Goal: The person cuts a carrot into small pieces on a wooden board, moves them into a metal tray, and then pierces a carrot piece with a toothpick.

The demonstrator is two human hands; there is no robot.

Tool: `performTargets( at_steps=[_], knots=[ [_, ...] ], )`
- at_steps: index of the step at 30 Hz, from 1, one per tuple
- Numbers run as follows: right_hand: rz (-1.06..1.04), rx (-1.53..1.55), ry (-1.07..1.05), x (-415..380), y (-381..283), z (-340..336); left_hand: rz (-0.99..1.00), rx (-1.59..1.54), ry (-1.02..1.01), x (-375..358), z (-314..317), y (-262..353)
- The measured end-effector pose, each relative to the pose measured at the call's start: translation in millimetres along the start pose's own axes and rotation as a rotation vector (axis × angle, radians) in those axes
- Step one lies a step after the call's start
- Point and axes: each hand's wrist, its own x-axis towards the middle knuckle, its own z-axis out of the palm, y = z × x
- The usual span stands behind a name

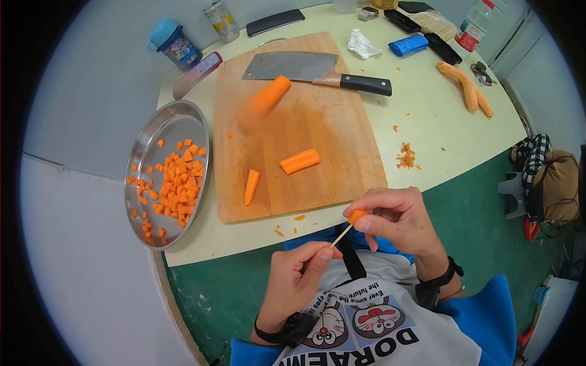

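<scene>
Below the cream table [427,122], the left hand [299,277] pinches a toothpick [342,235]; the right hand [394,219] grips a carrot cube [357,215] on its tip.

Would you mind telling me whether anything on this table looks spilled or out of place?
Yes: small carrot scraps lie scattered on the bare table right of the cutting board, and a few crumbs sit at the table's near edge, outside the metal plate.

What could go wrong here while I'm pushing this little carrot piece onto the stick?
The stick is thin and points toward the right hand pinching the carrot cube; a slip could prick a fingertip. The cube could also split or drop to the floor. The cleaver lies bare on the cutting board, so reach carefully.
</scene>
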Motion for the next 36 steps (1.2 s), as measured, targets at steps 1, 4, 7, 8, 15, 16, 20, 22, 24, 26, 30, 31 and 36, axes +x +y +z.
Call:
performTargets(
  at_steps=[1, 4, 7, 8, 15, 16, 20, 22, 24, 26, 30, 31, 36],
  knots=[
    [0.045, 0.010, -0.025, -0.6, -2.2, -0.1, 0.055, 0.045, 0.002, 0.9, -1.3, -0.6],
    [0.116, 0.035, -0.020, -3.4, -7.1, 4.3, 0.275, 0.160, 0.095, 7.5, 2.2, -10.0],
    [0.101, 0.011, 0.011, -9.3, -9.0, 10.3, 0.450, 0.213, 0.169, 10.3, -0.7, -17.2],
    [0.059, -0.027, 0.014, -10.1, -9.9, 11.4, 0.459, 0.197, 0.149, 10.6, -2.8, -17.3],
    [-0.070, -0.095, -0.052, -10.5, -15.1, 11.4, 0.313, 0.093, -0.007, 10.8, -14.2, -21.3],
    [-0.032, -0.039, -0.059, -11.0, -16.4, 14.3, 0.287, 0.023, -0.025, 9.4, -14.2, -20.7],
    [-0.089, -0.055, -0.130, -8.3, -16.8, 13.8, 0.262, -0.120, -0.117, 7.1, -16.3, -20.5],
    [-0.142, -0.112, -0.144, -5.7, -18.0, 13.3, 0.194, -0.166, -0.176, 6.3, -20.4, -19.7],
    [-0.194, -0.168, -0.160, -5.2, -18.1, 13.7, 0.124, -0.212, -0.233, 5.8, -25.3, -22.8],
    [-0.168, -0.171, -0.193, -5.9, -18.0, 13.6, -0.090, -0.659, -0.428, 7.5, -29.0, -32.1],
    [-0.173, -0.138, -0.127, -10.3, -14.5, 19.5, 0.162, -0.156, -0.238, 7.7, -18.4, -24.0],
    [-0.133, -0.133, -0.104, -11.6, -13.8, 21.2, 0.413, 0.077, -0.029, 10.5, -13.9, -22.7],
    [-0.130, -0.139, -0.088, -10.2, -12.0, 25.0, 0.665, 0.310, 0.203, 8.4, -15.1, -20.2]
  ],
)
